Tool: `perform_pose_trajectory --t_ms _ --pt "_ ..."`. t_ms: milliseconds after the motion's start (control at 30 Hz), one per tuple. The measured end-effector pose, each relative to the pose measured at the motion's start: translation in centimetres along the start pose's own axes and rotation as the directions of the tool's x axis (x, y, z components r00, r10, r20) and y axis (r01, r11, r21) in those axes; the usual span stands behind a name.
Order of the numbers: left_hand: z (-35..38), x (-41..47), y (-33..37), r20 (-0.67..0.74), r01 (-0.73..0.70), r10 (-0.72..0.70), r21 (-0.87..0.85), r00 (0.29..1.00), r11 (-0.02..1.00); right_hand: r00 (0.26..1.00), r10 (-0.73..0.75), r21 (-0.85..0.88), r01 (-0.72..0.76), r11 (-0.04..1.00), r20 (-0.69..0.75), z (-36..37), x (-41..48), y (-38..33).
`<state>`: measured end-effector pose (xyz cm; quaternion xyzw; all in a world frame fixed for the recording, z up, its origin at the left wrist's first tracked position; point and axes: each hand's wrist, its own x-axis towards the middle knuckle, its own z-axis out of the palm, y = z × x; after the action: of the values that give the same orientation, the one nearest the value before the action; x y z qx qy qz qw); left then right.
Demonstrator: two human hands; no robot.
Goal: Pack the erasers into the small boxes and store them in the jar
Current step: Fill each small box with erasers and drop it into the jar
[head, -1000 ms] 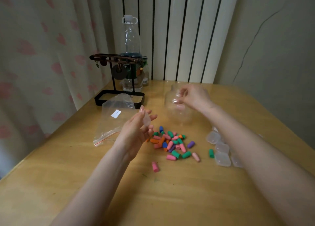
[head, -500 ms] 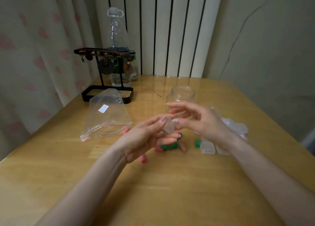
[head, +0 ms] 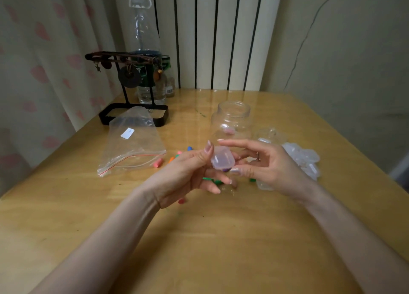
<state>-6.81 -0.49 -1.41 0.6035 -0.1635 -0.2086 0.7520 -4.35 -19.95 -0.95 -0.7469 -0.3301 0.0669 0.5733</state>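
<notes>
Fingers (head: 207, 150) of our left hand (head: 183, 176) and right hand (head: 267, 167) pinch one small box (head: 222, 160) from both sides, probably to pry its lid. Erasers (head: 216, 181) lie under them on the worktop (head: 199, 238), jar (head: 231, 121) just beyond.

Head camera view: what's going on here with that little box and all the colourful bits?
A person is packing erasers. Both the left hand and the right hand pinch a small clear box above the table; something purple shows inside it. Loose coloured erasers lie beneath the hands. The open clear jar stands behind, with one pinkish item inside, and more small boxes are heaped at the right.
</notes>
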Motion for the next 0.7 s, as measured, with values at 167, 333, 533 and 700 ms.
perform_pose_trajectory --t_ms 167,333,533,700 --pt "0.06 -0.09 0.01 0.024 0.032 -0.033 0.03 0.999 0.999 1.0 -0.003 0.005 0.003 1.0 -0.008 0.03 -0.2 0.07" --pt "-0.02 0.08 -0.13 -0.061 -0.026 0.028 0.038 0.998 0.999 0.991 -0.09 -0.063 0.084 0.994 -0.095 0.0 0.06 0.67" --pt "-0.26 -0.16 0.23 -0.037 -0.12 0.118 -0.066 0.992 0.991 0.995 -0.065 -0.01 0.065 0.998 -0.074 -0.34 0.08 0.77" --pt "-0.24 -0.26 0.04 -0.074 -0.11 0.113 0.033 0.991 0.993 0.998 0.069 0.161 -0.067 0.985 -0.009 0.44 -0.19 0.35"
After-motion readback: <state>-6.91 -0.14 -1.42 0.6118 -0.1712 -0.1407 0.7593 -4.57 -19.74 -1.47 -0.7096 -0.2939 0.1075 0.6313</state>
